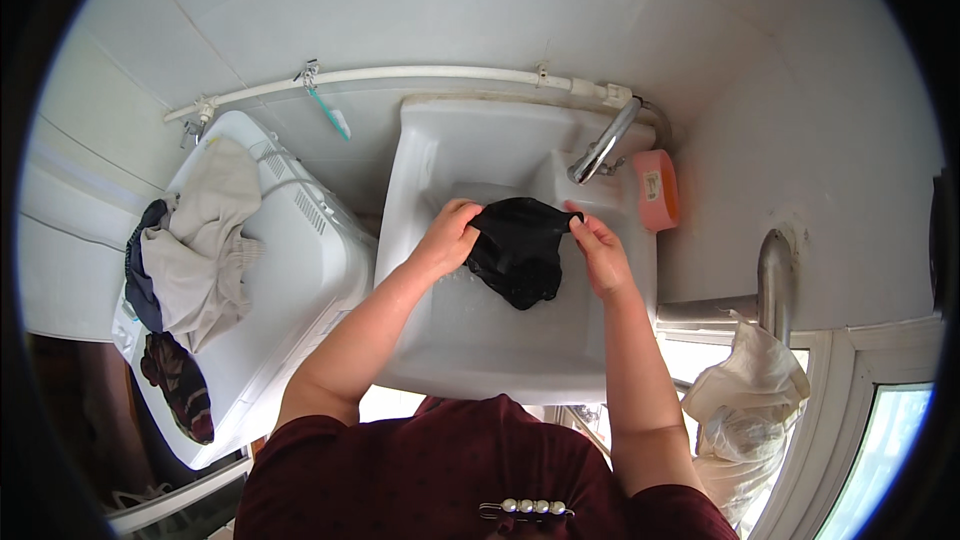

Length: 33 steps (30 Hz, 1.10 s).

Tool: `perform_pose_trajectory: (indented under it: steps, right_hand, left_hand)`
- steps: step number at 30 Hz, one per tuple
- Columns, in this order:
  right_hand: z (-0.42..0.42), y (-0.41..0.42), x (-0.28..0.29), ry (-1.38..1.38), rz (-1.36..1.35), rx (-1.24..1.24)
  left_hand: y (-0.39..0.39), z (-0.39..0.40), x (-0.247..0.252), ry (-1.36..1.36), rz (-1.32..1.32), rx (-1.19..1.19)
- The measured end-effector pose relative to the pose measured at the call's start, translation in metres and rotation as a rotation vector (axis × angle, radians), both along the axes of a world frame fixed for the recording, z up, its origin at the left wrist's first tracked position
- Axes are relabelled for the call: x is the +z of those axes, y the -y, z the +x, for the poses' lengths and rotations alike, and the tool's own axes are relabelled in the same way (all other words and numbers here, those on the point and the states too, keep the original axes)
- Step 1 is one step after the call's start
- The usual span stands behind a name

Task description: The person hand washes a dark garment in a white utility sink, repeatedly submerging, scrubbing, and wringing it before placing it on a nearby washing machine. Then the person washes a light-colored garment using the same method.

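A wet black cloth garment [519, 251] is stretched between both hands over a white laundry sink [517, 356]. My left hand [451, 234] pinches its upper left edge. At the opposite corner, my right hand [598, 244] grips the cloth between thumb and fingers. The lower part of the garment hangs bunched towards the basin floor; whether it touches there I cannot tell. Some suds or water show beside it on the left. Above and to the right of my right hand is a chrome faucet [606, 141]; no running stream is visible.
Left of the sink, a white washing machine [292, 270] bears a beige garment [202, 247] and a dark patterned cloth [178, 386]. A teal brush [328, 112] hangs from the white wall pipe [420, 73]. A pink container [656, 190] stands right, above a pale plastic bag [750, 405].
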State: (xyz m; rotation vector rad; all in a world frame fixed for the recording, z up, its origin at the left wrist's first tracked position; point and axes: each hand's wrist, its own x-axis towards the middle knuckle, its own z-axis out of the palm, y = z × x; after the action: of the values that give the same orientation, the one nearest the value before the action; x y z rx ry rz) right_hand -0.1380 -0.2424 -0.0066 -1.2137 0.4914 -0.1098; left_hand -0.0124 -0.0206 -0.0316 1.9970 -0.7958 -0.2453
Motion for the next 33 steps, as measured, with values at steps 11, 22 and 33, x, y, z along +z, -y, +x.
perform_pose_trajectory:
  steps: [11,22,33]
  right_hand:
    - [0.014,-0.008,-0.004,0.042,-0.523,0.282]
    - [-0.010,-0.012,-0.080,-0.293,-0.307,0.136]
    - [-0.008,0.020,0.127,0.151,-0.727,-0.052]
  left_hand:
    - [-0.016,0.021,0.041,-0.893,-0.445,0.008]
    - [-0.036,0.031,0.066,-0.794,-0.311,-0.008]
    - [-0.054,0.023,0.145,-0.201,0.007,-0.061]
